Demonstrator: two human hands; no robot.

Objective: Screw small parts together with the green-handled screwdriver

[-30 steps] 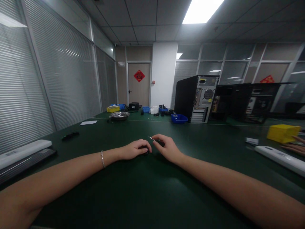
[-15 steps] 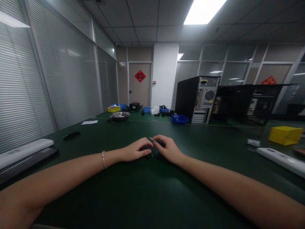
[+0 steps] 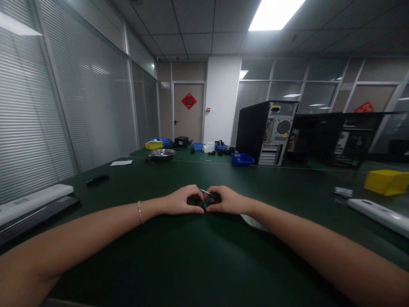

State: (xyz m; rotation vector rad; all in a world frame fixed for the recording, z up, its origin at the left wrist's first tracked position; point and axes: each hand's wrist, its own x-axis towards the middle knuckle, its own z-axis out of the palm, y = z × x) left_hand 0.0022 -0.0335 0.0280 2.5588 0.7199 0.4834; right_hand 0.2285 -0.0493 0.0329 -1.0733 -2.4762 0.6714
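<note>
Both hands meet on the green table point(image 3: 179, 256). The left hand point(image 3: 180, 200) and right hand point(image 3: 226, 200) pinch one small black part point(image 3: 202, 204) between their touching fingertips; its long axis cannot be told.

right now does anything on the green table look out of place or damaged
Nothing stands out. Both hands, left hand and right hand, meet over a small dark part on the green table; it is too small to judge. The bins and computer tower stand upright.
</note>
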